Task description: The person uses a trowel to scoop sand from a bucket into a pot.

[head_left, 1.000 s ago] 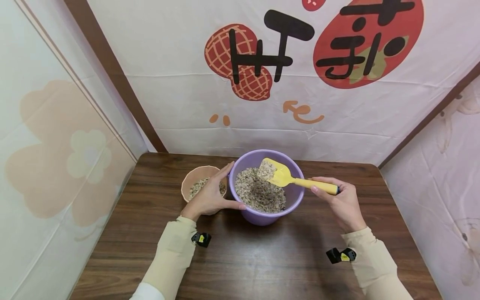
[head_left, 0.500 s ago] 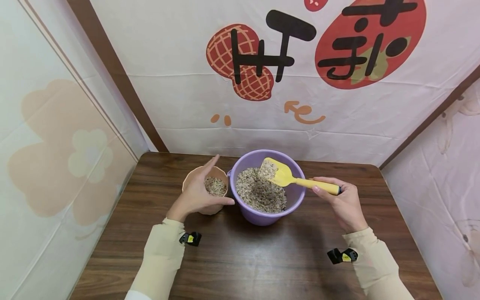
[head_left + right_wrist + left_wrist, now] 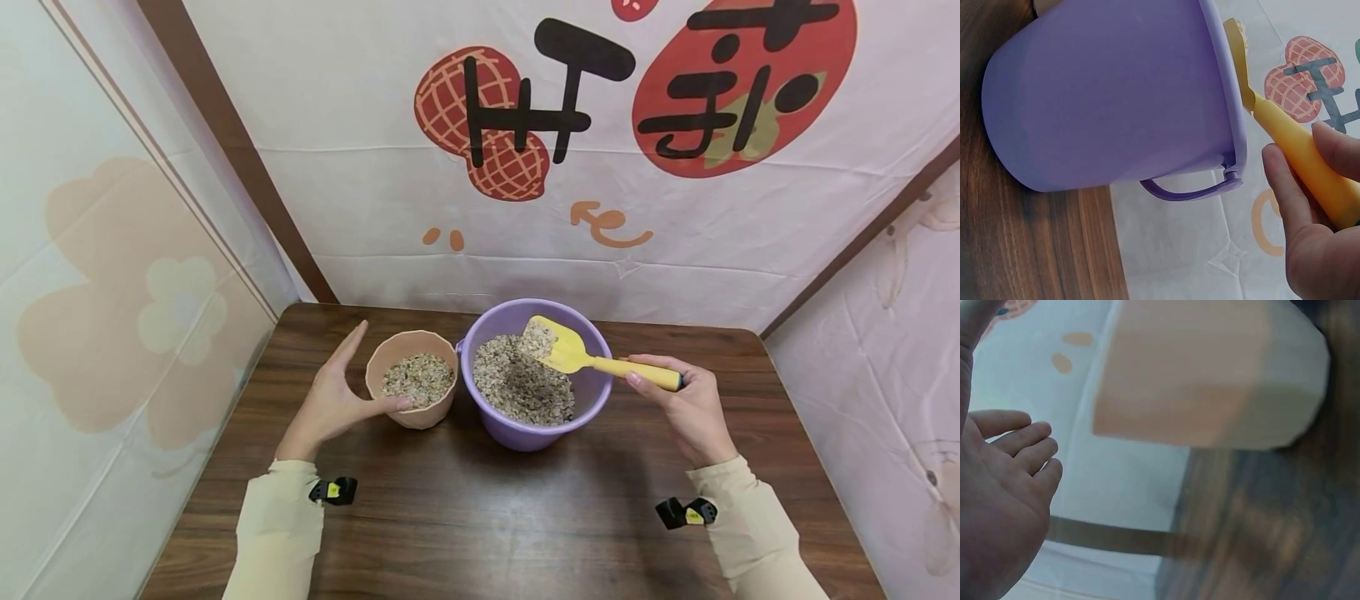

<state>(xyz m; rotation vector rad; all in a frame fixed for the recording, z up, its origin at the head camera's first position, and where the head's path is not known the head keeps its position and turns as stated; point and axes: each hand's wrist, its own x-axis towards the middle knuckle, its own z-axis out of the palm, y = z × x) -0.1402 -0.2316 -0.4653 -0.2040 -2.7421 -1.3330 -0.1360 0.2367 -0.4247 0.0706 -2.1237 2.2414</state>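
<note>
My right hand [image 3: 686,408] grips the handle of a yellow scoop [image 3: 567,353]. Its blade carries a heap of greyish grains and hangs over the purple bucket [image 3: 517,438]. Inside the bucket lie more loose grains [image 3: 517,387]. To the bucket's left stands a peach-coloured pot [image 3: 420,421] with similar grains in it. At the pot's left my left hand [image 3: 330,408] is spread, its thumb over the near rim; whether the thumb touches the pot I cannot tell. The left wrist view shows the outside of the pot [image 3: 1172,375] beside the fingers [image 3: 1032,440].
Both containers stand near the back edge of a dark wooden table [image 3: 495,533]. A printed cloth [image 3: 360,208] hangs behind it, with more cloth at both sides. The bucket's purple bail handle [image 3: 1188,195] hangs against its side in the right wrist view.
My left hand has let go of the purple bucket's rim and moved left, past the pot, to its left side. My right hand and the loaded scoop have stayed put.
</note>
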